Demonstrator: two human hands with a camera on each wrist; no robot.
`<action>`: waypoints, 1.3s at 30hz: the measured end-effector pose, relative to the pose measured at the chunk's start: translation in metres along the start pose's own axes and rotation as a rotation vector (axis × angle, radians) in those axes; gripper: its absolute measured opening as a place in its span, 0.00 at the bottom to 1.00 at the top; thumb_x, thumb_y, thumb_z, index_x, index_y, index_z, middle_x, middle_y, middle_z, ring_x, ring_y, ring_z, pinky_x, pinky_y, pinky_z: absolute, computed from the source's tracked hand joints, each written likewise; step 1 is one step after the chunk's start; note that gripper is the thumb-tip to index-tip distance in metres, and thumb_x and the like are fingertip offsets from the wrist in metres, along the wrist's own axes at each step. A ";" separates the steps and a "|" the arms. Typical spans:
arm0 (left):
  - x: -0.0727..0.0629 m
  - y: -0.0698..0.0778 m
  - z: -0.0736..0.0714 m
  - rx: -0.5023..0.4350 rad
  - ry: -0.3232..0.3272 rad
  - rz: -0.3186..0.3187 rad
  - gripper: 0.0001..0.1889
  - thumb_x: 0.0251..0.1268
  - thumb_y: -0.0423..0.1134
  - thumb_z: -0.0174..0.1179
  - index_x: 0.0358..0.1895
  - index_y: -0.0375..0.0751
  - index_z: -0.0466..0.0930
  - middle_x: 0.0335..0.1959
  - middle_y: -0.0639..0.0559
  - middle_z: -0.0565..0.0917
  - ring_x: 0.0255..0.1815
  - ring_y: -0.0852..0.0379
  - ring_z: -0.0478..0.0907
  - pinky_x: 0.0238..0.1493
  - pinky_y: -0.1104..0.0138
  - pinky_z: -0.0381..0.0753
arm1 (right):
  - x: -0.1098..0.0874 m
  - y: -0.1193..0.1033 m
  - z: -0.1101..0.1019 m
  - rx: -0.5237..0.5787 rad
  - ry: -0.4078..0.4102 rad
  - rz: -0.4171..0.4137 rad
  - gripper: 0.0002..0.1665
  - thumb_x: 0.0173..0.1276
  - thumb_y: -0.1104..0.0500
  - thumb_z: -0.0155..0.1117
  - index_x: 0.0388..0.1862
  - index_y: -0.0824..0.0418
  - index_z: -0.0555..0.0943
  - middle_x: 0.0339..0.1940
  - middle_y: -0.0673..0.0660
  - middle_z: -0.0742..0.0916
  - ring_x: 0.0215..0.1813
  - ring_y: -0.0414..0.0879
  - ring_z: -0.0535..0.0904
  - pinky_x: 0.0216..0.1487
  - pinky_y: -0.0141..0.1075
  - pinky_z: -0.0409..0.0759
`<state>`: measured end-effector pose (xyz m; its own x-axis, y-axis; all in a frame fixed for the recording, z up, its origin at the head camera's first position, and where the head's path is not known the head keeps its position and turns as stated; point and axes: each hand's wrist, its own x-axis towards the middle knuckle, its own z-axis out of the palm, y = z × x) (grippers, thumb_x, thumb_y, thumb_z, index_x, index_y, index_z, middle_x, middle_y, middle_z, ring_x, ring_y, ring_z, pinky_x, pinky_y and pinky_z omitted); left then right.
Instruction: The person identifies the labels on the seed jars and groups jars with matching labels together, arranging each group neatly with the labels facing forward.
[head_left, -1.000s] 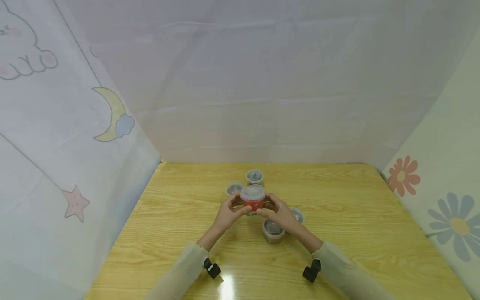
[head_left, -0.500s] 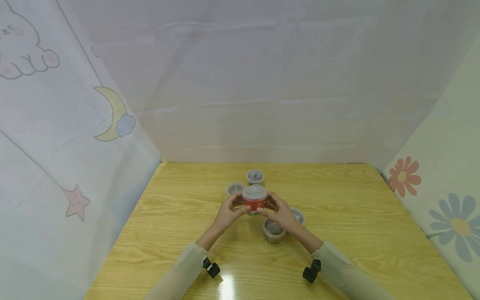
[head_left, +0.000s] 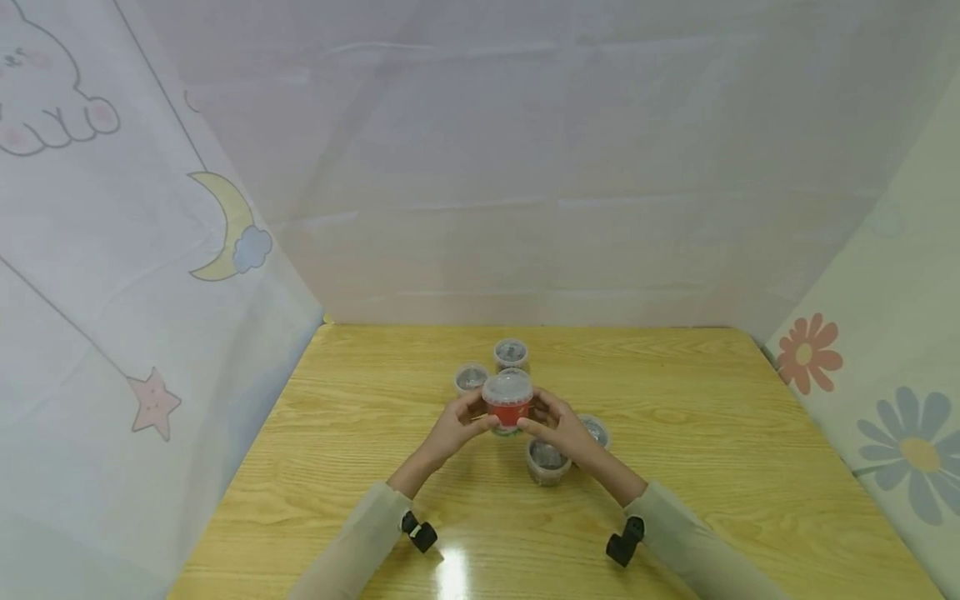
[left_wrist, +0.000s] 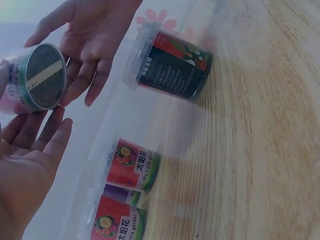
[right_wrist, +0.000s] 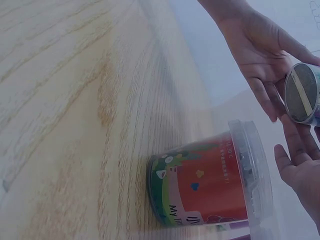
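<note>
A small lidded plastic planting cup with a red label is held up above the table between both hands. My left hand grips its left side, thumb at the front. On the opposite side my right hand grips it, also with the thumb in front. From below, in the left wrist view, the cup's clear base shows dark contents and a pale strip. The lid is on. Most fingertips lie hidden behind the cup in the head view.
Several similar lidded cups stand on the wooden table: a back one, a left one, another partly behind the held cup, and a front pair by the right forearm. Printed cloth surrounds the table.
The held cup has sunk slightly, and the lid of a cup behind it now shows above its own. Both hands keep their grip, and the standing cups have not moved.
</note>
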<state>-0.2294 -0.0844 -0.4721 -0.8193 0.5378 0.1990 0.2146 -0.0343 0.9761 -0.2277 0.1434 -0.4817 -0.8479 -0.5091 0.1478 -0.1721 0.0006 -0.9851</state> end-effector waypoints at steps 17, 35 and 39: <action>0.002 0.005 0.006 -0.019 0.093 -0.041 0.28 0.62 0.36 0.60 0.65 0.37 0.64 0.59 0.40 0.74 0.57 0.52 0.74 0.54 0.62 0.77 | 0.000 -0.001 -0.003 -0.078 0.029 0.041 0.29 0.70 0.55 0.56 0.67 0.56 0.63 0.59 0.61 0.75 0.58 0.54 0.74 0.54 0.54 0.75; 0.004 0.005 0.015 -0.013 0.163 -0.038 0.27 0.60 0.35 0.62 0.63 0.39 0.65 0.57 0.43 0.74 0.54 0.54 0.74 0.50 0.65 0.78 | 0.003 0.001 0.000 -0.045 0.074 0.042 0.29 0.67 0.63 0.58 0.66 0.58 0.64 0.58 0.61 0.74 0.60 0.57 0.72 0.52 0.39 0.78; 0.005 0.006 0.015 -0.017 0.152 -0.036 0.28 0.61 0.35 0.61 0.64 0.38 0.63 0.59 0.41 0.72 0.56 0.51 0.72 0.52 0.64 0.78 | 0.002 -0.001 0.000 -0.049 0.080 0.039 0.29 0.67 0.62 0.59 0.65 0.57 0.64 0.58 0.61 0.75 0.59 0.57 0.73 0.52 0.38 0.78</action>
<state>-0.2239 -0.0692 -0.4672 -0.8977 0.4053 0.1731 0.1751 -0.0325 0.9840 -0.2296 0.1427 -0.4804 -0.8914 -0.4375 0.1180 -0.1608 0.0619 -0.9850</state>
